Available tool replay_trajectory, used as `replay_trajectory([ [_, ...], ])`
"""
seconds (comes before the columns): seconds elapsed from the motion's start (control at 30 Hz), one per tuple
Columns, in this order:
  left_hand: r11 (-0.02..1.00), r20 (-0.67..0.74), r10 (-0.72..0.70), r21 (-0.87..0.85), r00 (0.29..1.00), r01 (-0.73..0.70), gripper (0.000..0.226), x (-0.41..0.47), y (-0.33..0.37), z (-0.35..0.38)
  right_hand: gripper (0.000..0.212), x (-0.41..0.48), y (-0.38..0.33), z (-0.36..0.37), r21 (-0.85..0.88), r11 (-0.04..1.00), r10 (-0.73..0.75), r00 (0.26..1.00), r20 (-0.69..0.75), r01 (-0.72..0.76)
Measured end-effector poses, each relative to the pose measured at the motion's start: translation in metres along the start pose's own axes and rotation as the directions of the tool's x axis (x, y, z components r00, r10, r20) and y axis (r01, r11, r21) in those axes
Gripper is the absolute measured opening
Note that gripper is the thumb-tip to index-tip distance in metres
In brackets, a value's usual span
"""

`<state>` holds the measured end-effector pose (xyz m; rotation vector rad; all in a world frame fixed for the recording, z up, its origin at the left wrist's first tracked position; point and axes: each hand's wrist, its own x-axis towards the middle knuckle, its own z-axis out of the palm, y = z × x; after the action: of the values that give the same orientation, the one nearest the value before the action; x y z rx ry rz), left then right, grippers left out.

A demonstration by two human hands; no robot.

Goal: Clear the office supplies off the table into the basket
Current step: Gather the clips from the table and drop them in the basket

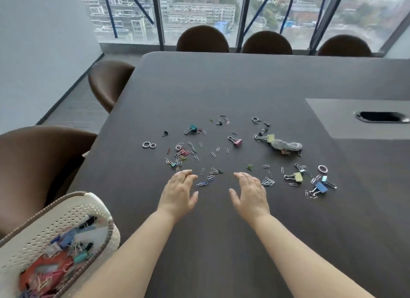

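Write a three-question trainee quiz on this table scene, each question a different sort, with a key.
1. True or false: the left hand and the right hand both hold nothing.
2. Multiple choice: the basket sits at the person's A) near left, B) near right, C) far side, by the window.
3. Fill in: the rightmost large binder clip has a ____ body.
Key: 1 true; 2 A; 3 blue.
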<state>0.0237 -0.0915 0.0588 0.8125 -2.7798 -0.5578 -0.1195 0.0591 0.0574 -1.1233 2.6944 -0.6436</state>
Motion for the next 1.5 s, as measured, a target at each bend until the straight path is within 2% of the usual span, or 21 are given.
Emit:
replay_trajectory([
  [0.07, 0.998, 0.114, 0.004, 0.058, 0.993, -0.011, 0.054, 0.015, 0.020, 0.027, 0.053, -0.005, 0.037, -0.008, -0.015, 0.997, 0.073, 0.997, -0.017, -0.073],
  [0.17, 0.970, 0.286, -0.048, 0.242, 0.957, -0.024, 0.061, 0.037, 0.046, 0.062, 0.058, -0.013, 0.091, -0.019, -0.040, 0.978, 0.201, 0.979, -0.043, -0.203],
  [0.23, 0.946, 0.346, -0.085, 0.323, 0.934, -0.034, 0.065, 0.052, 0.060, 0.081, 0.061, -0.016, 0.127, -0.025, -0.093, 0.945, 0.313, 0.950, -0.026, -0.314],
  [0.4, 0.938, 0.417, -0.102, 0.343, 0.903, -0.053, 0.071, 0.087, 0.090, 0.121, 0.073, -0.009, 0.197, -0.032, -0.256, 0.844, 0.502, 0.861, 0.073, -0.471],
  [0.57, 0.930, 0.433, -0.081, 0.357, 0.898, -0.089, 0.077, 0.111, 0.108, 0.148, 0.100, 0.018, 0.233, -0.032, -0.310, 0.798, 0.562, 0.824, 0.073, -0.516],
  [0.7, 0.932, 0.441, -0.050, 0.343, 0.896, -0.117, 0.092, 0.130, 0.120, 0.162, 0.116, 0.047, 0.256, -0.035, -0.298, 0.784, 0.586, 0.808, 0.067, -0.545],
  [0.93, 0.927, 0.445, 0.049, 0.312, 0.894, -0.207, 0.107, 0.173, 0.137, 0.178, 0.120, 0.107, 0.278, -0.037, -0.279, 0.855, 0.481, 0.870, 0.112, -0.437],
  [1.03, 0.928, 0.409, 0.043, 0.321, 0.912, -0.188, 0.104, 0.191, 0.139, 0.183, 0.117, 0.126, 0.278, -0.032, -0.284, 0.907, 0.362, 0.922, 0.140, -0.313],
  [1.13, 0.928, 0.330, -0.023, 0.357, 0.944, -0.102, 0.101, 0.213, 0.133, 0.179, 0.115, 0.137, 0.274, -0.026, -0.264, 0.946, 0.235, 0.959, 0.158, -0.189],
  [1.23, 0.929, 0.275, -0.097, 0.370, 0.957, -0.012, 0.098, 0.228, 0.119, 0.171, 0.107, 0.138, 0.265, -0.020, -0.206, 0.976, 0.111, 0.978, 0.175, -0.074],
  [1.33, 0.932, 0.289, -0.113, 0.361, 0.950, 0.001, 0.099, 0.236, 0.103, 0.165, 0.096, 0.132, 0.253, -0.013, -0.155, 0.987, -0.008, 0.986, 0.169, 0.035],
  [1.4, 0.943, 0.296, -0.079, 0.333, 0.952, -0.025, 0.096, 0.237, 0.099, 0.166, 0.086, 0.129, 0.246, -0.008, -0.100, 0.993, -0.046, 0.993, 0.107, 0.057],
  [1.5, 0.969, 0.159, 0.035, 0.235, 0.987, -0.072, 0.086, 0.230, 0.097, 0.171, 0.072, 0.125, 0.237, -0.001, -0.067, 0.996, -0.058, 0.998, 0.026, 0.059],
])
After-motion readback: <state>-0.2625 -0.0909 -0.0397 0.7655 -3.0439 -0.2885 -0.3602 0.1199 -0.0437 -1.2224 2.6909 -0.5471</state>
